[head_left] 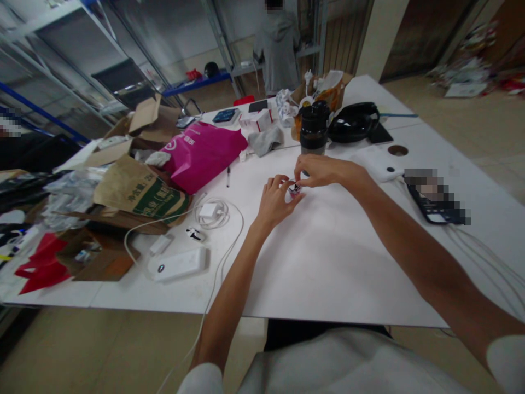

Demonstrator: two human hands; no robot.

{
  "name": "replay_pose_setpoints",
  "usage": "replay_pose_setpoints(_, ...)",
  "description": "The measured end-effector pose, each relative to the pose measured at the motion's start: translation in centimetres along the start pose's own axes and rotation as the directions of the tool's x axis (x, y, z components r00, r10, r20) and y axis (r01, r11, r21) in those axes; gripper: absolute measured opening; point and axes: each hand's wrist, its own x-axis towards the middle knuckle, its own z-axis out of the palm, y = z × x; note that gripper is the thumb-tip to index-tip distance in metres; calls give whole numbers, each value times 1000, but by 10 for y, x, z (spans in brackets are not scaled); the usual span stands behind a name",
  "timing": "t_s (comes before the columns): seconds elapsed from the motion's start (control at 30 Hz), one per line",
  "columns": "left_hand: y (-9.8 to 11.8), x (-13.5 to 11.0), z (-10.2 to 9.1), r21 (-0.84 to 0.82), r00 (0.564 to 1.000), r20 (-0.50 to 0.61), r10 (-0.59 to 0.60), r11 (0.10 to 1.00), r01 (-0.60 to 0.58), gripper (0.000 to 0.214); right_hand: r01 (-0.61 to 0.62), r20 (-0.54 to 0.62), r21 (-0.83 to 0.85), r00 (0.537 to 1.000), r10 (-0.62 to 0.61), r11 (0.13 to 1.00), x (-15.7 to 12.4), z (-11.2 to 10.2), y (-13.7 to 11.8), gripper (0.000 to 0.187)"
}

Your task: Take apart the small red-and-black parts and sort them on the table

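Both hands meet over the white table (311, 262), just in front of a dark bottle (314, 128). Between the thumb and fingers of my left hand (275, 201) is a small pink, white and black object (294, 190), too small to name. My right hand (315, 169) comes in from the upper right, its fingertips pinched on the top of the same object. My fingers cover much of it.
Left of my hands lie a coiled white cable (211, 212), a power bank (178, 265), a pen (228, 177) and a pink bag (205, 150). A phone (435, 200) rests at right. Behind the bottle sits a black glossy case (355, 121). A person (279, 52) stands beyond the table.
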Motion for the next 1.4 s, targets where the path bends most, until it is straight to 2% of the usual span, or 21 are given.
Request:
replay_pose_setpoints(0.23, -4, -1, -5, -52, 1000, -12, 7, 999, -8, 38, -9, -48, -24, 999, 8, 1000, 0, 3, 4, 24)
replay_pose_setpoints(0.53, -5, 2, -10, -67, 999, -2, 33, 997, -33, 28, 29, -30, -45, 999, -31, 999, 6, 9, 6, 28)
replay_pose_setpoints(0.7, 0, 0, -7, -73, 998, -45, 43, 996, -46, 27, 21, -39, -41, 999, -22, 999, 7, 10, 4, 29)
replay_pose_setpoints(0.83, 4, 0, -4, -68, 997, -73, 39, 997, -44, 28, 9, -47, -33, 999, -11, 999, 7, 10, 3, 27)
replay_pose_setpoints(1.1, 9, 6, -4, -37, 998, -63, 19, 999, -21, 15, 5, -90, -14, 996, -6, 1000, 7, 10, 2, 23)
replay_pose_setpoints(1.4, 8, 17, -9, -20, 999, -37, -23, 1000, 23, 9, 9, -56, -10, 998, -10, 1000, 8, 10, 1, 20)
